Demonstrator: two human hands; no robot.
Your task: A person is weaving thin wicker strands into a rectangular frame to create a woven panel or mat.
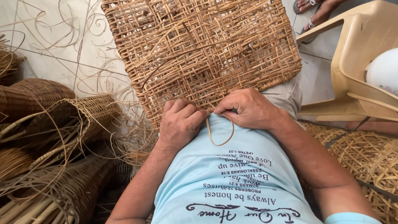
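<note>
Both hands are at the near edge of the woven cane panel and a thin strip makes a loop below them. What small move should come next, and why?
Probably pull the cane strip through until its loop is taken up. The left hand and right hand both pinch at the near edge of the woven panel, and the strip hangs in a slack loop over the blue shirt, so that stitch looks loose.

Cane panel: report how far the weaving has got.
Done: most of the cane panel shows a dense open lattice, edge to edge. In hand: the left hand and right hand pinch at the near edge, with a loose strip looping below them. Left: that strip is not yet worked in, and stray ends stick up across the weave.
</note>
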